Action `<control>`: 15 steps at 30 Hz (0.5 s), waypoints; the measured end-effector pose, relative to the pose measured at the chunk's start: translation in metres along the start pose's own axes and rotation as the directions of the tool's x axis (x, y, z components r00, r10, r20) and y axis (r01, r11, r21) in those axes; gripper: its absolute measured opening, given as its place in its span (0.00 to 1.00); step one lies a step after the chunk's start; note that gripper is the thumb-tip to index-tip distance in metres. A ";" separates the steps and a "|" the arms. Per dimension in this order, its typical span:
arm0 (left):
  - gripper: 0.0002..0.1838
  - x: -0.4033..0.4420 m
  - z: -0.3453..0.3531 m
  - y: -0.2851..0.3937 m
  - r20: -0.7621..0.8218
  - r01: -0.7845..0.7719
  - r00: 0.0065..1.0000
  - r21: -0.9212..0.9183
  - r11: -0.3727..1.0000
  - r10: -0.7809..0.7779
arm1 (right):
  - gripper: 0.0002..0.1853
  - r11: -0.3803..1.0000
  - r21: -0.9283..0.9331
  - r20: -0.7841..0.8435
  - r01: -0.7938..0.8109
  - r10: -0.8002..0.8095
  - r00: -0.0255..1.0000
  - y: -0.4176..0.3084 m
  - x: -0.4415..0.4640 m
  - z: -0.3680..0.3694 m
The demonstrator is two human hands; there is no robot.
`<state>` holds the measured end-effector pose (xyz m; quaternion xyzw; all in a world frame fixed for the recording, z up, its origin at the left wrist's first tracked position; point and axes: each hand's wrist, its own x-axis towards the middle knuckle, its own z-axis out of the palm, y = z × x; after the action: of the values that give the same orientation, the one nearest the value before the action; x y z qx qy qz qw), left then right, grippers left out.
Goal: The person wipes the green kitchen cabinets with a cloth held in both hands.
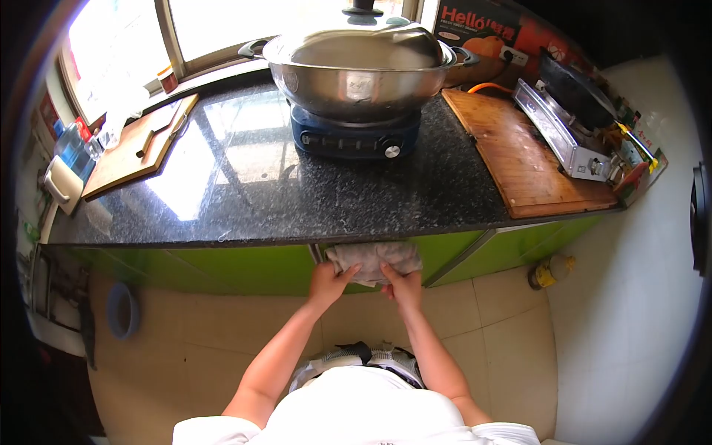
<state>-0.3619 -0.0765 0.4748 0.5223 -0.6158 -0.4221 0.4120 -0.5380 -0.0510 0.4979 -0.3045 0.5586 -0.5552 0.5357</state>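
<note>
Cloth [373, 262] — perhaps folded — between 2 hands [368, 282], thumbs on top, near counter [259, 185].

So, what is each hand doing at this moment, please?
Left hand: closed on the left side of the folded cloth.
Right hand: closed on its right side.

Between the fingers [349, 273] is soft, matt, creased cloth [374, 261], and just beyond them the tabletop [334, 194] is glossy, dark speckled stone above smooth green cabinet fronts [241, 268]. Farther ahead, a shiny metal wok [360, 90] sits on a smooth, dark blue plastic-looking cooker base [356, 138]. Left of the fingers lies a wooden chopping board [119, 165]; to their right, a satin-sheened wooden board [512, 159] adjoins a silvery metal gas stove [556, 137].
</note>
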 end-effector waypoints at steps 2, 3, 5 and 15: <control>0.17 0.002 0.005 -0.017 0.071 0.104 0.993 -0.127 0.986 -0.096 | 0.19 0.999 -0.028 -0.010 0.040 -0.041 0.999 0.028 0.010 -0.002; 0.17 0.001 0.004 -0.020 0.123 0.217 0.972 -0.156 0.964 -0.199 | 0.20 0.998 -0.042 -0.012 0.056 -0.057 0.998 0.043 0.015 -0.003; 0.18 -0.003 0.005 -0.041 0.182 0.333 0.936 -0.171 0.927 -0.303 | 0.19 0.995 -0.084 0.019 -0.049 0.051 0.999 0.070 0.026 -0.011; 0.21 -0.003 0.008 -0.052 0.236 0.472 0.866 -0.095 0.876 -0.441 | 0.20 0.974 -0.133 0.130 -0.183 0.201 0.971 0.064 0.023 -0.017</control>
<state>-0.3538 -0.0783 0.4230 0.5740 -0.4806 -0.6048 0.2717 -0.5435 -0.0546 0.4282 -0.3197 0.5779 -0.4428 0.6064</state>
